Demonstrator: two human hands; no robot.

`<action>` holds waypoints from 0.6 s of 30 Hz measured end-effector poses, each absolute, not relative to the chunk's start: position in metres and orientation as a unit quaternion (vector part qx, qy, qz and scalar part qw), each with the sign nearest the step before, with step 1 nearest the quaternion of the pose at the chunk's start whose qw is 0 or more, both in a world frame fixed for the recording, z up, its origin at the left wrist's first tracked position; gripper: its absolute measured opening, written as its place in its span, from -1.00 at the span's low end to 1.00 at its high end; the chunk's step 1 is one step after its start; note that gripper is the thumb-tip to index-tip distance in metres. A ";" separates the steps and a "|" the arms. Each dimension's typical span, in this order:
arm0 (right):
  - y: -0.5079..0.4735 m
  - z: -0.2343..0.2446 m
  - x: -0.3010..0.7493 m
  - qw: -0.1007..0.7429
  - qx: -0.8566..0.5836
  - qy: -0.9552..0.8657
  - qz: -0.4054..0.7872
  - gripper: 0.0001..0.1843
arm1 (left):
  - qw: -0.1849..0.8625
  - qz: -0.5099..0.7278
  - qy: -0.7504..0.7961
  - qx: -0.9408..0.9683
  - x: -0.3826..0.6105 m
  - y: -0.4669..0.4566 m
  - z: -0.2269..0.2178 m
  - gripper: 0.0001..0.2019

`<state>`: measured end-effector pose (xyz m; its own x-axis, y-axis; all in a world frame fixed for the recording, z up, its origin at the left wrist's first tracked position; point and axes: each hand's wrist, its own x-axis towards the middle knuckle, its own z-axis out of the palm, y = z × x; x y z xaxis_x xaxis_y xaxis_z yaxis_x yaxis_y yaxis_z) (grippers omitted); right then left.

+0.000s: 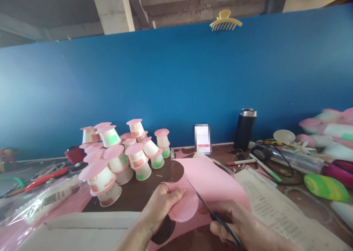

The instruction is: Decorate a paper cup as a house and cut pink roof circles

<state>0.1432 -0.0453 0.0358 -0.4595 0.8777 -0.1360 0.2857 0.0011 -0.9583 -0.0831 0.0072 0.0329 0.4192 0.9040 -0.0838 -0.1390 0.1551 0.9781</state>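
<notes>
My left hand [164, 203] pinches a round pink paper disc [187, 208] with the thumb on top. Under and behind it spreads a larger pink sheet [215, 177] with curved cut-outs along its edge. A pair of scissors with dark handles [224, 225] sits in my right hand [234, 218], the fingers wrapped round the grips. Its blade lies along the right edge of the disc, over the sheet. Whether the blades are apart is unclear. At the left stand stacked paper cups [138, 159] with pink paper tops and drawn windows.
A dark thermos [245, 129] stands by the blue partition [176, 82], near a propped phone-like screen [202, 139]. Pens, cables, a yellow-green object [327, 187] and more cups [331, 131] crowd the right. Printed paper [273, 203] lies beside my right hand; plastic wrapping [49, 199] lies left.
</notes>
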 end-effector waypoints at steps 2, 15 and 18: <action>-0.045 0.036 0.143 0.273 -0.450 -0.648 0.551 -0.56 | 0.670 0.383 0.366 0.520 -0.083 0.007 0.031 -0.72; -0.043 0.022 0.147 0.250 -0.496 -0.632 0.540 -0.62 | 0.682 0.373 0.361 0.516 -0.086 0.008 0.032 -0.70; -0.044 0.021 0.147 0.249 -0.498 -0.627 0.544 -0.61 | 0.676 0.366 0.370 0.522 -0.087 0.008 0.033 -0.69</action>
